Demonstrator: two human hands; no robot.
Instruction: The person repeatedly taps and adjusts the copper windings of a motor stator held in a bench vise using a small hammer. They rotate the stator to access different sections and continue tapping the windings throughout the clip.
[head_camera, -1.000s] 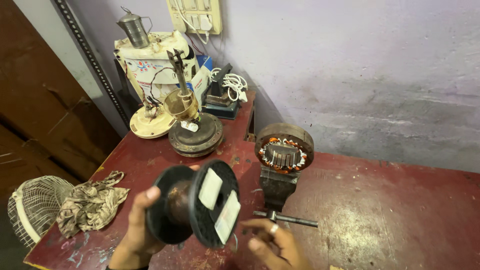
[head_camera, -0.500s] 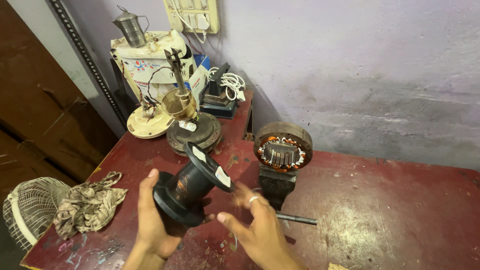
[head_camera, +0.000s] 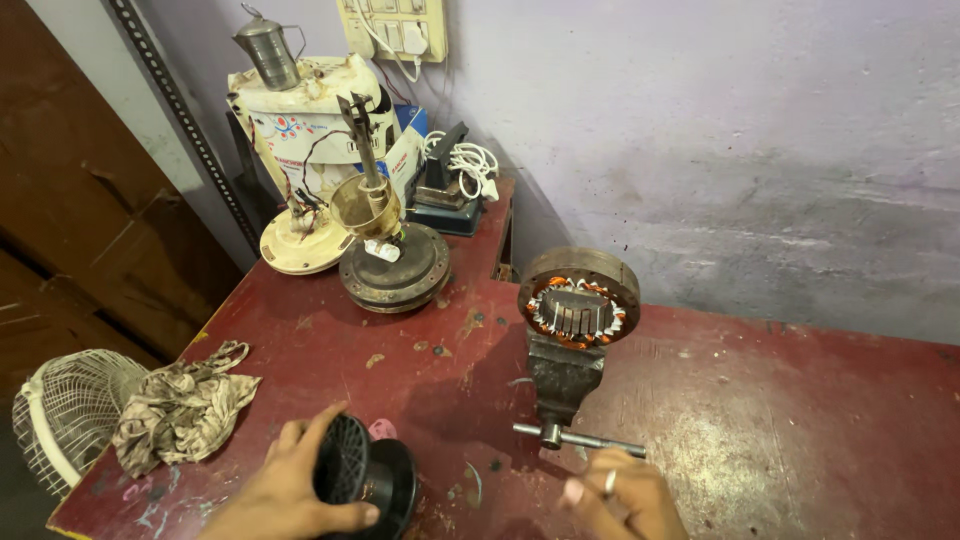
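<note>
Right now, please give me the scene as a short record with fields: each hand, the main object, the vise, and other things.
left hand: left hand grips the black spool by its ribbed flange
right hand: right hand is empty, just below the vise handle
vise: bench vise clamps a round stator with copper windings
table: red worktable
other things: crumpled rag; wire fan guard; fan motor parts; small metal jug
</note>
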